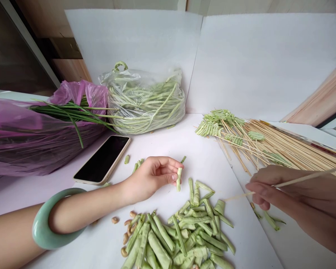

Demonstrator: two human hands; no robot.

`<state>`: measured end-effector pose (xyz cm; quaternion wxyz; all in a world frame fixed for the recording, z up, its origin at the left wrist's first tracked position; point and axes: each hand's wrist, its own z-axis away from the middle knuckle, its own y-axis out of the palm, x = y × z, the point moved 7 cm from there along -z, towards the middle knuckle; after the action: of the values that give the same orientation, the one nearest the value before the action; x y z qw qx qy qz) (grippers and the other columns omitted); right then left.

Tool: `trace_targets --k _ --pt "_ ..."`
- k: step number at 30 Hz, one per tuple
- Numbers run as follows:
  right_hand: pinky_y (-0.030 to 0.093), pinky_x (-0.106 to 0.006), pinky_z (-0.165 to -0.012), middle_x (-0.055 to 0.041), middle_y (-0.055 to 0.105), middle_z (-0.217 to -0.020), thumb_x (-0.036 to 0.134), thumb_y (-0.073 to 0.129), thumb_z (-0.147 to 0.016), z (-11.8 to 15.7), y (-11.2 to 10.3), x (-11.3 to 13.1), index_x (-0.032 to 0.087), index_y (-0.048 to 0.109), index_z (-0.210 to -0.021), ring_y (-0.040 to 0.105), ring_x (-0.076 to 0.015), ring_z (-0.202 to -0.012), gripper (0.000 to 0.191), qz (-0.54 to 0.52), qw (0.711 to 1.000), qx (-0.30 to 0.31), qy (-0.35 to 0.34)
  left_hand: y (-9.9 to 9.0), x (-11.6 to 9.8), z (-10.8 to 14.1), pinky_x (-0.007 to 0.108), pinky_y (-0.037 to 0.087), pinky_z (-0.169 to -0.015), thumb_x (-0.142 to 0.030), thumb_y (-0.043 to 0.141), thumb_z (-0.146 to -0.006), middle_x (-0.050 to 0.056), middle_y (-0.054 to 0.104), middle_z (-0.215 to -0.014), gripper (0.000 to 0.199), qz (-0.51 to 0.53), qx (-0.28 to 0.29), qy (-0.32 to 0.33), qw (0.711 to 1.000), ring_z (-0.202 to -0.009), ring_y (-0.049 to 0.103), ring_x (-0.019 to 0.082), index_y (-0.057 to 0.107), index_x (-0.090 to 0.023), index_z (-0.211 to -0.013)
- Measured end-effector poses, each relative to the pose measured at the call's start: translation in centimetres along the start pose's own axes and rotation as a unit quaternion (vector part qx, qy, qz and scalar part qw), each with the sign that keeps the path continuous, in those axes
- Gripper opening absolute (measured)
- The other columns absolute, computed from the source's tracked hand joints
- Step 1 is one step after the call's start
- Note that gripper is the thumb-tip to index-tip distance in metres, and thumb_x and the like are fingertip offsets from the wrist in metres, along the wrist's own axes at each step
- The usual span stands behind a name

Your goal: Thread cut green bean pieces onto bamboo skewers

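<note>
Soft, diffuse light brightens the centre; the upper left corner is dim, the right hand (pixel 285 192) looks blurred, and edges appear stretched.

There is room to pass over the white sheet (pixel 210 160) just right of centre, between the clear bag (pixel 148 106) above and the cut beans (pixel 158 248) below. The phone (pixel 102 158) blocks centre left; skewers (pixel 299 145) bar the right.

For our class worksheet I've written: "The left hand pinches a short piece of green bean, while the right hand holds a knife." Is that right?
Not quite: the right hand holds a thin wooden skewer, not a knife, as the head view shows. The left hand does pinch a short piece of green bean.
</note>
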<state>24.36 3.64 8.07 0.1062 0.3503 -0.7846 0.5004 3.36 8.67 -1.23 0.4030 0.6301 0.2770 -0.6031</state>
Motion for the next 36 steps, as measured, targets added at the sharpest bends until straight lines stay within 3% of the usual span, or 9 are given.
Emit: trace_targets --k 5,10,13,22,28,36 --pt "0.051 -0.018 -0.043 0.0048 0.072 -0.066 0.027 0.059 -0.081 1.1 0.6 1.8 0.032 0.066 -0.078 0.067 -0.0142 -0.054 0.01 -0.022 0.995 0.034 -0.092 0.3 0.4 0.2 0.026 0.052 -0.072 -0.017 0.073 -0.072 0.004 0.067 -0.073 0.019 0.062 0.006 -0.032 0.998 -0.069 0.065 0.012 0.065 -0.008 -0.087" --pt "0.055 -0.015 -0.055 0.0048 0.074 -0.073 0.024 0.058 -0.081 1.6 3.1 3.0 0.029 0.066 -0.08 0.071 -0.013 -0.064 0.01 -0.07 0.985 0.126 -0.099 0.8 0.4 0.4 0.024 0.055 -0.068 -0.02 0.072 -0.074 0.005 0.07 -0.074 0.018 0.091 0.024 -0.052 0.994 -0.07 0.069 0.015 0.061 -0.01 -0.084" --pt "0.056 -0.016 -0.06 0.0029 0.075 -0.081 0.021 0.058 -0.082 1.8 4.1 2.8 0.029 0.067 -0.086 0.072 -0.0146 -0.073 0.013 -0.097 0.98 0.151 -0.091 1.1 0.3 0.4 0.024 0.055 -0.068 -0.024 0.073 -0.074 0.005 0.071 -0.072 0.021 0.106 0.039 -0.054 0.992 -0.072 0.071 0.016 0.058 -0.011 -0.083" --pt "0.056 -0.013 -0.059 0.0035 0.075 -0.083 0.022 0.058 -0.082 1.8 4.7 2.3 0.029 0.067 -0.087 0.072 -0.0134 -0.075 0.012 -0.105 0.978 0.169 -0.067 1.3 -0.1 0.4 0.026 0.056 -0.069 -0.019 0.074 -0.072 0.001 0.067 -0.073 0.023 0.127 0.059 -0.025 0.99 -0.071 0.07 0.016 0.062 -0.012 -0.09" --pt "0.056 -0.017 -0.053 0.0014 0.075 -0.081 0.029 0.057 -0.082 2.1 4.7 1.6 0.029 0.067 -0.087 0.072 -0.0169 -0.074 0.012 -0.131 0.984 0.123 -0.009 1.1 -0.8 0.2 0.023 0.054 -0.064 -0.013 0.071 -0.074 0.005 0.068 -0.083 0.017 0.124 0.057 0.036 0.99 -0.069 0.067 0.013 0.065 -0.011 -0.09" --pt "0.057 -0.017 -0.053 0.002 0.075 -0.09 0.028 0.056 -0.083 2.5 5.4 1.5 0.03 0.065 -0.091 0.072 -0.0182 -0.084 0.012 -0.148 0.977 0.151 0.0 1.2 -0.5 0.3 0.024 0.053 -0.066 -0.015 0.072 -0.074 0.004 0.069 -0.076 0.021 0.137 0.071 0.017 0.988 -0.07 0.068 0.014 0.064 -0.012 -0.093"
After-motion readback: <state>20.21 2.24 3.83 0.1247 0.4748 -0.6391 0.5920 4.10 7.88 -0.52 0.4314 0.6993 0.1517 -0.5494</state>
